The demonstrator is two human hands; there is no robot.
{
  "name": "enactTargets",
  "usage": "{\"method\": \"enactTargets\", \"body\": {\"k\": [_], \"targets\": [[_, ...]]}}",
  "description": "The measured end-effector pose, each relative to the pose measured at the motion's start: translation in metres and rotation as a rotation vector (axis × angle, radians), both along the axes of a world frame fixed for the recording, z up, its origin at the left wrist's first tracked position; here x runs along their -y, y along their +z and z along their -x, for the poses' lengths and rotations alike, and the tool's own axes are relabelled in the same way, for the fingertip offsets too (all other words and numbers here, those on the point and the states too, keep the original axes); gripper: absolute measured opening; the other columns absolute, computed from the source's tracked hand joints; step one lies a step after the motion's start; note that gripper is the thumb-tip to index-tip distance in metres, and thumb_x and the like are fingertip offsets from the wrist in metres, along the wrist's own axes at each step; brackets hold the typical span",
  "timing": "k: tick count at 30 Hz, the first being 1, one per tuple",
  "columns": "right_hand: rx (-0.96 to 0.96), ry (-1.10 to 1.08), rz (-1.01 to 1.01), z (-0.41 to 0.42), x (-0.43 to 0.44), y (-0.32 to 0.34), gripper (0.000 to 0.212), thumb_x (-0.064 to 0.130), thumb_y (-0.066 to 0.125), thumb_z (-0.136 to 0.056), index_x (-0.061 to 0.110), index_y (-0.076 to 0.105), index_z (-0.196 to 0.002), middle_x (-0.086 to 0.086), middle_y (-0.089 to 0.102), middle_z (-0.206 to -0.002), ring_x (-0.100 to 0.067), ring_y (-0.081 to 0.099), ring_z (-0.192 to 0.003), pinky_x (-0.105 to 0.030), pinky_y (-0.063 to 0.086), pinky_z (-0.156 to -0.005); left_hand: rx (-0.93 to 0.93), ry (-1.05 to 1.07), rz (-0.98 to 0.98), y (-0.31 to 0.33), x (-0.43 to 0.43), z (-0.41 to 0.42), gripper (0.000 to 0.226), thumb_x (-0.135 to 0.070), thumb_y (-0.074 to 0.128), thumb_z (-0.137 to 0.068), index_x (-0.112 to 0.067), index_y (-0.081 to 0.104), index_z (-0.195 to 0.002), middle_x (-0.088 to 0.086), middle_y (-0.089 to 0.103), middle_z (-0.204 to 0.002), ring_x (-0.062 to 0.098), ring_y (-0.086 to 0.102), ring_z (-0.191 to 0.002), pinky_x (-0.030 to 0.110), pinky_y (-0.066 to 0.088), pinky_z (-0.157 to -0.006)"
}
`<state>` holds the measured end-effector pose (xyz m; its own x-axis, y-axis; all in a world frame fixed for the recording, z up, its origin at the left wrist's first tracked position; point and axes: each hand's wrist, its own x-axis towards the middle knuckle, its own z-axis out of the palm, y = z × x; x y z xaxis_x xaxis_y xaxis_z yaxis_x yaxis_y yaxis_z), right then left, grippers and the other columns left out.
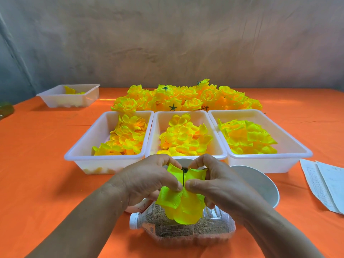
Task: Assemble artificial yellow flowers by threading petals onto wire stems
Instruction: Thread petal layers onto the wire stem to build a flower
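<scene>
Both left hand (149,175) and right hand (214,181) pinch a petal layer (178,205) at the counter's (46,164) front edge, fingers (175,185) clamped beside the wire stem (184,175) (best slid down evenly, hole centred).

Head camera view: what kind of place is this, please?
Probably a small craft work table, perhaps at home: three white trays hold loose yellow petals, finished yellow flowers are heaped behind them, all on an orange cloth.
</scene>
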<state>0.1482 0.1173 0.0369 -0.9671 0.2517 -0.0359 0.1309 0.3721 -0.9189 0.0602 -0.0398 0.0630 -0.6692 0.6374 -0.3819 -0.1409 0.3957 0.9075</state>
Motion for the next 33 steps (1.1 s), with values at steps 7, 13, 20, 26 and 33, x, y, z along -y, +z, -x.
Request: {"method": "enactTargets", "body": {"k": [7,13,20,26,33], "targets": [[0.038,0.008,0.043,0.0008,-0.0008,-0.0007,0.027,0.022,0.074,-0.075,0.029,0.057,-0.094,0.004,0.057,-0.062,-0.012,0.049,-0.041,-0.026,0.041,-0.046,0.053,-0.003,-0.035,-0.0015,0.0007,0.0028,0.041,0.013,0.066,-0.08,-0.01,0.06,-0.114,0.012,0.061,-0.091,0.02,0.07,-0.062,0.034,0.059,-0.056],[0.042,0.013,0.047,0.0006,-0.0004,0.0021,0.026,0.018,0.074,-0.077,0.028,0.057,-0.094,0.003,0.057,-0.061,-0.011,0.049,-0.042,-0.025,0.041,-0.045,0.075,-0.036,-0.045,-0.0021,0.0013,0.006,0.042,0.015,0.063,-0.081,-0.01,0.059,-0.115,0.013,0.069,-0.076,0.025,0.069,-0.067,0.036,0.06,-0.059],[0.052,0.007,0.062,0.0015,0.0014,0.0037,0.027,0.017,0.074,-0.076,0.026,0.057,-0.095,0.001,0.057,-0.062,-0.013,0.049,-0.041,-0.025,0.04,-0.045,0.041,-0.047,-0.018,0.0012,-0.0025,0.0042,0.042,0.016,0.062,-0.08,-0.009,0.058,-0.113,0.023,0.06,-0.103,0.028,0.07,-0.071,0.039,0.061,-0.061],[0.067,0.0,0.057,0.0011,0.0026,0.0053,0.026,0.016,0.073,-0.077,0.025,0.057,-0.096,-0.001,0.058,-0.065,-0.013,0.049,-0.04,-0.022,0.039,-0.043,0.014,-0.025,0.013,0.0011,-0.0031,0.0019,0.041,0.013,0.063,-0.081,-0.011,0.059,-0.113,0.015,0.055,-0.098,0.022,0.069,-0.062,0.037,0.06,-0.06],[0.077,0.013,0.026,0.0024,0.0016,0.0079,0.029,0.017,0.07,-0.077,0.028,0.055,-0.099,-0.004,0.058,-0.068,-0.016,0.05,-0.043,-0.026,0.04,-0.049,0.009,-0.002,-0.015,0.0031,-0.0032,-0.0026,0.04,0.013,0.061,-0.082,-0.011,0.056,-0.115,0.01,0.064,-0.08,0.019,0.069,-0.059,0.031,0.057,-0.05]]}}
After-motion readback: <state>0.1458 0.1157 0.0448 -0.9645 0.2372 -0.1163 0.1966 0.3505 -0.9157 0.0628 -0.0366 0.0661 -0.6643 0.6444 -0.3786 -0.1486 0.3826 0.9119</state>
